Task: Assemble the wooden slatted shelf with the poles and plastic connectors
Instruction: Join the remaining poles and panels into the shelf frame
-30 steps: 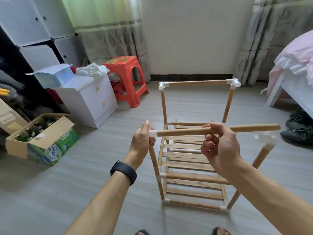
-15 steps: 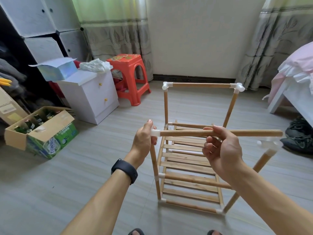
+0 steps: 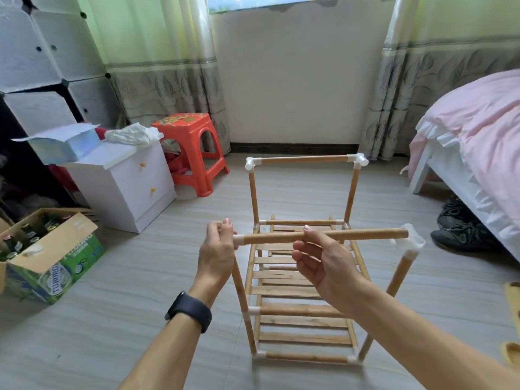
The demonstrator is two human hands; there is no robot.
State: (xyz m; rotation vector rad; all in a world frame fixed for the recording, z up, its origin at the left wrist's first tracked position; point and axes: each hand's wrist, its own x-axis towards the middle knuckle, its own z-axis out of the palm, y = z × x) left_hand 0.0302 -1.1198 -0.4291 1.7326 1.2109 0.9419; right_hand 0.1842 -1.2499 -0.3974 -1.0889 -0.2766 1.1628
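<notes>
Head view: shelf frame (image 3: 304, 311) stands on the floor (image 3: 112, 319). Left hand (image 3: 218, 257) grips the near-left connector (image 3: 238, 240), which holds one end of the pole (image 3: 360, 235). Right hand (image 3: 323, 257) pinches the pole mid-length. Step: fitting the top front rail. Next, probably: push the free end into the near-right connector (image 3: 409, 243); it looks unseated.

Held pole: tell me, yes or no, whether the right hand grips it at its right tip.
No, the right hand pinches the pole near its middle, and the pole's right tip is bare.
</notes>
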